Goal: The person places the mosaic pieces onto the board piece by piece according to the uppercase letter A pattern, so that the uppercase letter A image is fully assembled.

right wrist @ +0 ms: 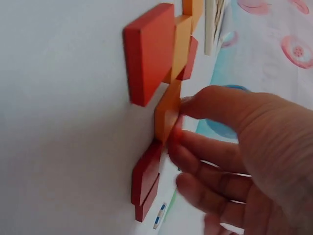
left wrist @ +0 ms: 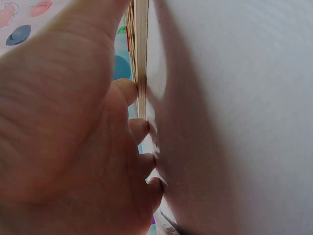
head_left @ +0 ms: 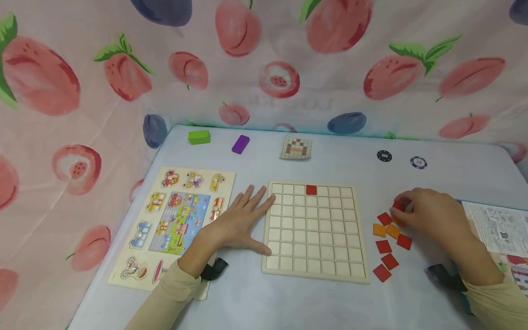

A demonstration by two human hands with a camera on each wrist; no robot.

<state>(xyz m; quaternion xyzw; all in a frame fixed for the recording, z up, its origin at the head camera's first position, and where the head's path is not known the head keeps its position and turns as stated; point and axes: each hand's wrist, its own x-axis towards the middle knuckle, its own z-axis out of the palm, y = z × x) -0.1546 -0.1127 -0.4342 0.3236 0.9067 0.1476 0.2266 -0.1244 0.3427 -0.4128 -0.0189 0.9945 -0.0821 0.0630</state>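
Note:
A pale wooden grid board (head_left: 312,238) lies in the middle of the table, with one red square tile (head_left: 311,189) in its top row. At the board's left edge, my left hand (head_left: 237,224) spreads its fingers, thumb and forefinger touching the rim. My right hand (head_left: 433,217) is over the loose tiles to the right of the board. Its thumb and fingers pinch a red tile (head_left: 398,206), mostly hidden by them in the right wrist view. Close under those fingers is an orange tile (right wrist: 167,111), and a red tile (right wrist: 149,54) lies nearer that camera.
A vehicle peg puzzle (head_left: 226,179) lies to the left, partly under my left forearm. Behind the board are a green block (head_left: 199,137), a purple block (head_left: 241,144), a pattern card (head_left: 296,147) and two round chips (head_left: 384,156). Printed sheets (head_left: 501,227) lie far right.

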